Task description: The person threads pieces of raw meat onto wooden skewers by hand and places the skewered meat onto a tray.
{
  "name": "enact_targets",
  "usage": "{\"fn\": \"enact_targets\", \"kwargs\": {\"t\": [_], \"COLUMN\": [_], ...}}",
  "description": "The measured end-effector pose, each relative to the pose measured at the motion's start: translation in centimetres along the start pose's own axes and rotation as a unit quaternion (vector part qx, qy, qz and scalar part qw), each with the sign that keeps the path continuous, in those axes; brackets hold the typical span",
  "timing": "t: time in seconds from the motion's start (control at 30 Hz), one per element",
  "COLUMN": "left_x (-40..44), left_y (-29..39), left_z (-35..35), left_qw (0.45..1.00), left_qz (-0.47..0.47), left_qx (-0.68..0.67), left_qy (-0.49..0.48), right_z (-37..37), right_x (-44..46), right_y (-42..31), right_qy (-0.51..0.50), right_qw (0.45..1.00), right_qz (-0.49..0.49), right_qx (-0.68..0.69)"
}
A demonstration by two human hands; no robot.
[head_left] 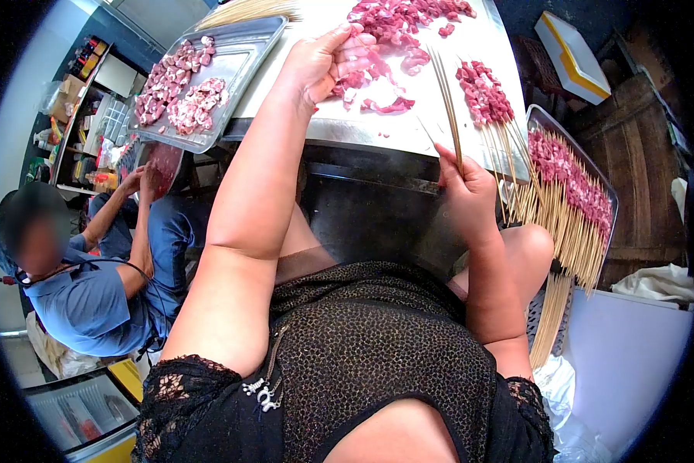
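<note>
White tabletop (486, 31) takes up the top middle of the frame, with a shallow tray (243, 65) of meat chunks (196, 106) upper left. Loaded skewers (569, 181) at right. Loose red meat (397, 31) is heaped top centre; the left hand (330, 63) is at it, half curled, can't tell if it's pinching any. Right hand (468, 191), right of centre, is closed around a few bare sticks (450, 108).
</note>
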State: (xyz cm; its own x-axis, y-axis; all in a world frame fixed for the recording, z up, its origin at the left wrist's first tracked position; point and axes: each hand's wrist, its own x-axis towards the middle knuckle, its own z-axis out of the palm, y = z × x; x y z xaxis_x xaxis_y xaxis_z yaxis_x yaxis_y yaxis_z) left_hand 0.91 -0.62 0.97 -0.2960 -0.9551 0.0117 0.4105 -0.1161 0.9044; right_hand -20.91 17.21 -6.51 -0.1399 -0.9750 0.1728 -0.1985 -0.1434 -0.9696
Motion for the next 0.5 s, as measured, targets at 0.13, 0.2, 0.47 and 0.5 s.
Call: {"fn": "enact_targets", "kwargs": {"t": [0.13,0.2,0.47,0.5], "left_x": [-0.3,-0.3,-1.0,-1.0], "left_y": [0.3,0.2,-0.3,-0.6], "left_z": [0.2,0.1,0.8,0.9], "left_qw": [1.000,1.000,0.997,0.996], "left_qz": [-0.016,-0.019,-0.048,-0.045], "left_qx": [-0.007,0.000,0.022,0.017], "left_qy": [-0.010,-0.011,-0.049,-0.072], "right_z": [0.1,0.0,0.3,0.4], "right_x": [0.0,0.0,0.2,0.3], "right_y": [0.2,-0.4,-0.2,-0.3], "right_qy": [0.008,0.005,0.002,-0.003], "right_qw": [0.999,0.999,1.000,1.000], "right_qz": [-0.028,-0.016,-0.021,-0.014], "right_qx": [-0.041,-0.042,-0.017,0.001]}}
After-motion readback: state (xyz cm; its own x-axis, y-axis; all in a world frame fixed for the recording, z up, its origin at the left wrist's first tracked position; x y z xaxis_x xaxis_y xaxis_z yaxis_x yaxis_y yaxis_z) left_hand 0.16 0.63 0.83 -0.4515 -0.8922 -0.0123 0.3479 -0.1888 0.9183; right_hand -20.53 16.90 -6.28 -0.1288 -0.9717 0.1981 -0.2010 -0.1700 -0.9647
